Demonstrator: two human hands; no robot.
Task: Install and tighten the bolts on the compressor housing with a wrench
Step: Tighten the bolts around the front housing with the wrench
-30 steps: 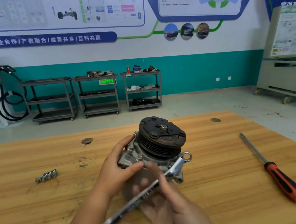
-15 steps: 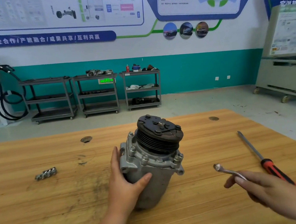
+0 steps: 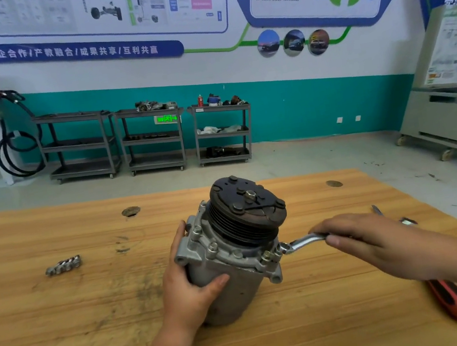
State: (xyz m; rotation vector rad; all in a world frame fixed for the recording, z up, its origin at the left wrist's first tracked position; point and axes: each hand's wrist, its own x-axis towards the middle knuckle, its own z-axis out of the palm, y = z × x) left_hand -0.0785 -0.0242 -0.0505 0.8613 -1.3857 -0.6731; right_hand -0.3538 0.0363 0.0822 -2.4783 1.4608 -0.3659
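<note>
The grey compressor (image 3: pixel 232 280) stands tilted on the wooden table (image 3: pixel 67 333), its black pulley (image 3: pixel 249 208) facing up and away. Several bolts (image 3: pixel 212 247) sit in the housing flange below the pulley. My left hand (image 3: pixel 191 283) grips the housing body from the left, thumb across its front. My right hand (image 3: pixel 363 236) holds the shaft of a steel wrench (image 3: pixel 302 242), whose ring end sits at a bolt (image 3: pixel 276 253) on the flange's right corner. Most of the wrench shaft is hidden under my fingers.
A screwdriver with a red and black handle (image 3: pixel 452 302) lies at the table's right edge, partly under my right forearm. A small cluster of metal parts (image 3: pixel 64 265) lies on the left. Two round holes (image 3: pixel 130 211) mark the table's far side. Shelving carts stand by the far wall.
My right hand swung out to the right with the wrench, then came back and put its ring end on the right corner bolt. My left hand kept holding the housing.
</note>
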